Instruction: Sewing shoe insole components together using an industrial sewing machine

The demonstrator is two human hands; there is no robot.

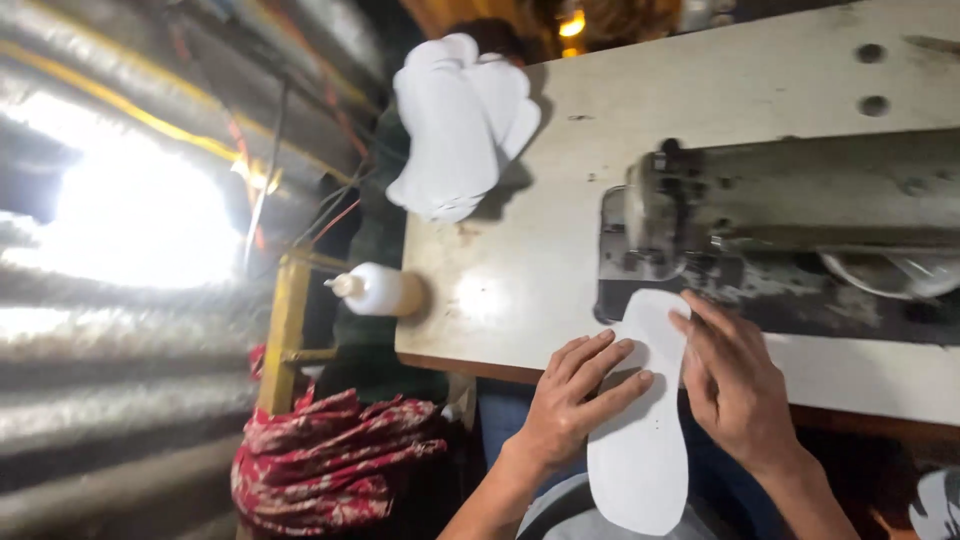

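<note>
- Far left, a corrugated metal wall [120,330] catches a bright glare, and coloured wires [250,150] run along it.
- Below lies a bunched red patterned cloth [330,460], beside a yellow frame post [283,330].
- A white squeeze bottle [378,290] lies on its side at the table's left edge, nozzle pointing away from the table.
- Further up, a stack of white sole-shaped pieces [455,125] rests on the worn pale table [520,290], well apart from the hands.
- The left hand [575,400] lies flat on a white insole-shaped piece [640,420], fingers spread and unclenched, pressing rather than gripping.
- That piece's long axis runs from the person's lap up toward the sewing machine [790,220]; its upper rounded end lies on the dark machine bed [800,310], just short of the machine head, while the lower end overhangs the table edge.
- The right hand [735,385] flanks the piece's other side, fingertips [685,322] touching its upper edge, open and not clasped around it. This hand is the nearer to the machine head.
- Far right, the machine arm extends out of view.
</note>
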